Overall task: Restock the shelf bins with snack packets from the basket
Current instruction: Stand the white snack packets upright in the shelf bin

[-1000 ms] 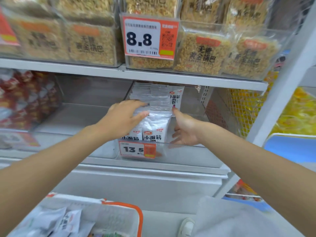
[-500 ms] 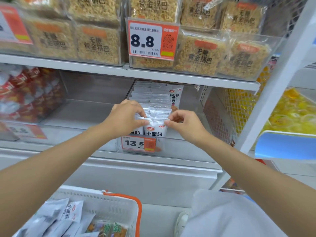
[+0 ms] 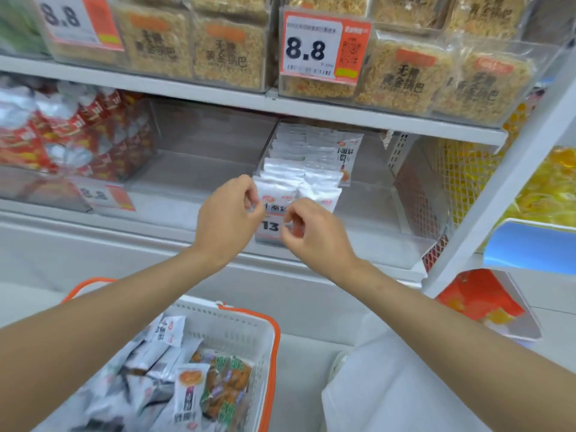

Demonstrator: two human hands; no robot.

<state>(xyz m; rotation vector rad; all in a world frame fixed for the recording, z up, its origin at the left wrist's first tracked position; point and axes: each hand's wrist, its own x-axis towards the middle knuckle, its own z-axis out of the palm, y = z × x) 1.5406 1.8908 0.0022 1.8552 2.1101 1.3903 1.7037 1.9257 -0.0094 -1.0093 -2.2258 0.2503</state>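
Lower left: white basket [image 3: 249, 319] with an orange rim. Loose packets [image 3: 168, 330] lie heaped in it, white and grey with dark print. 1 shows an orange food picture, and a few green-brown ones sit toward the right wall.

Mid shelf, left: red packets [image 3: 62, 132] piled in a clear bin. An 8.8 tag hangs on its front.

Left hand [image 3: 229, 213]: fingers curled, with the tips at the left edge of the front packet. Motion blur, so I cannot tell whether it pinches that packet or only touches it.

Centre: white snack packets [image 3: 299, 173] stand upright in 2 files, front to back, in the clear bin [image 3: 374, 219]. They have crimped tops, a red logo and black characters. 1 packet near the back right faces me and shows an orange picture. The price tag [image 3: 270, 227] on the bin front reads 13, with the rest behind the hands.

Right hand [image 3: 314, 236]: just beside the left hand but not touching it, in front of the tag. Its fingers are curled in, thumb to forefinger, and I see nothing in them.

Room: the files hug the bin's left wall, and bare bin floor shows to their right. There is a gap between the packet tops and the shelf board [image 3: 343, 115] above. The bin's front lip is low.

Right: a white mesh divider [image 3: 436, 182], then a slanted white upright [image 3: 514, 169] with yellow goods behind it.
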